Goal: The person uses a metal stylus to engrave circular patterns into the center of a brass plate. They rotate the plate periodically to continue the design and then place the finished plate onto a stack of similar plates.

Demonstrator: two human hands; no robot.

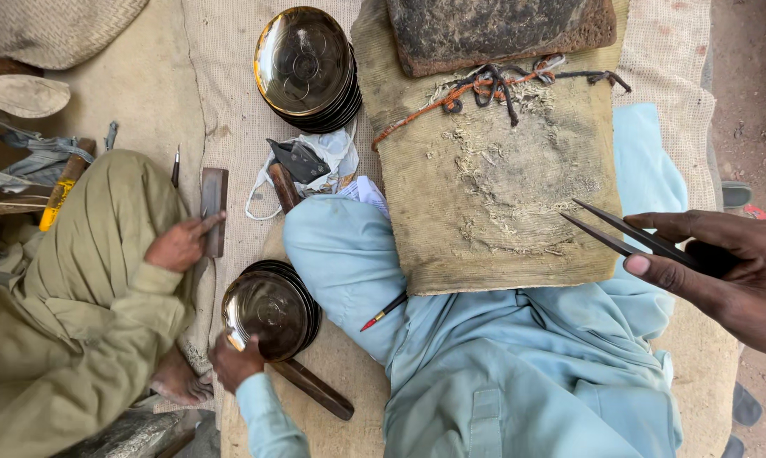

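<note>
1. The right hand grips a dark two-pronged divider, its points aimed left over the edge of the pad.
2. The pad, worn woven cloth, lies across the person's pale blue lap, with a dark slab at its far end and a knotted cord just below that.
3. The left hand rests, fingers curled, on the near rim of a plate stack on the floor mat.
4. A red pencil lies on the knee, near that stack.
5. A second stack sits farther off.
6. A co-worker's hand touches a small block.
</note>
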